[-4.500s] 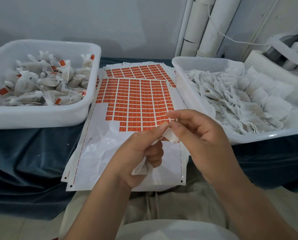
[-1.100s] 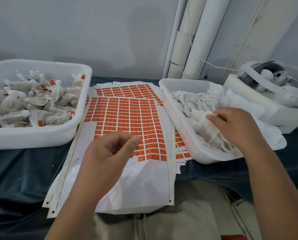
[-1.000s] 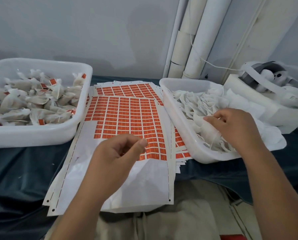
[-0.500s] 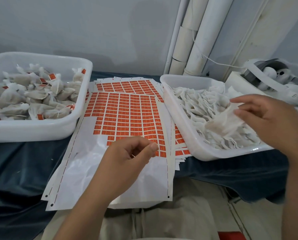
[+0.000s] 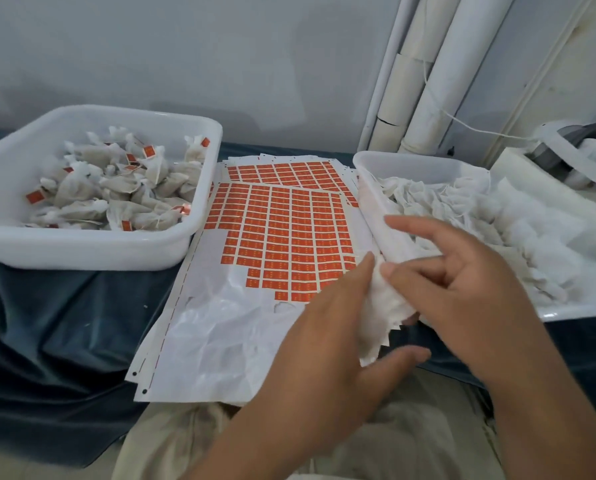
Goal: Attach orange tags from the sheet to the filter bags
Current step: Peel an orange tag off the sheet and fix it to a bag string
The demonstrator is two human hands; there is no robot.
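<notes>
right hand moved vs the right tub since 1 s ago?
Yes. The right hand left the right tub, moving leftward over its near-left rim, holding a filter bag that the left hand also grips.

Single view, worn on the head. It looks forward and down, steeply enough that the lap [image 5: 411, 427] fills the bottom edge (pale cloth, very close). Left hand [image 5: 327, 344] and right hand [image 5: 463, 292] sit nearest the lens, low and right of centre, meeting on a filter bag [image 5: 383, 306]. Sheet [image 5: 282, 237] lies mid-frame, farther out; left tub [image 5: 82, 249] and right tub [image 5: 404, 162] flank it. Wall [image 5: 185, 46] and pipes [image 5: 438, 81] close the top. Wide lens: pipes lean, tub rims bow.
</notes>
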